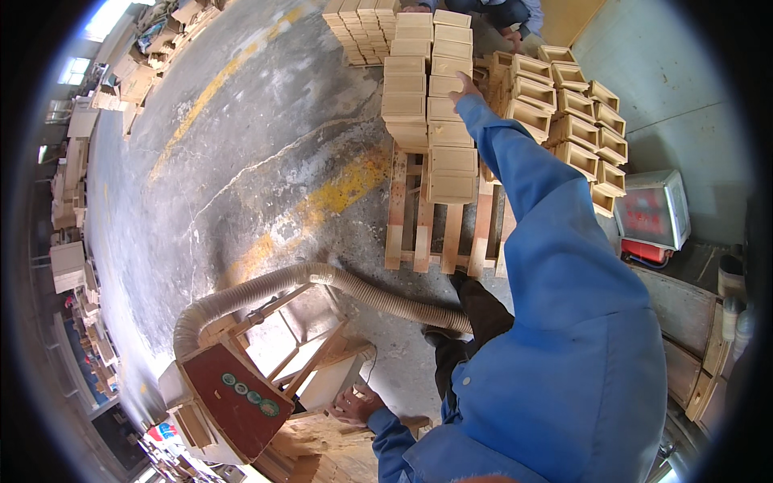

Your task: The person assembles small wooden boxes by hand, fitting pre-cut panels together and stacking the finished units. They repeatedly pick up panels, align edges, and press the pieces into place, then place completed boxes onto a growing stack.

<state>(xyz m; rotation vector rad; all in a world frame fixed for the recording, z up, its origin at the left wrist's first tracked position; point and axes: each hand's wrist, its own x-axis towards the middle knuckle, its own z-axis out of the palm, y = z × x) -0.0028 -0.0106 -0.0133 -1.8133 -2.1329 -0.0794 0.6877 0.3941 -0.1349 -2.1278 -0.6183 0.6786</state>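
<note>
My right arm stretches far forward, and my right hand point(465, 88) is at the right edge of a row of stacked shallow wooden boxes point(451, 109). One finger points outward along the wood; the other fingers are partly hidden, and nothing shows in their grasp. Those stacks stand on a slatted wooden pallet point(424, 229). Low in the view, my left hand point(354, 405) is beside a wooden work surface point(322, 435), its fingers apart and slightly bent, holding nothing visible.
To the right of the stacks are more open wooden boxes point(568, 105) piled up. A co-worker point(515, 16) crouches behind the stacks. A ribbed hose point(378, 298) curves over the floor to a machine with a dark red panel point(233, 394). A metal-framed box point(652, 209) stands by the wall.
</note>
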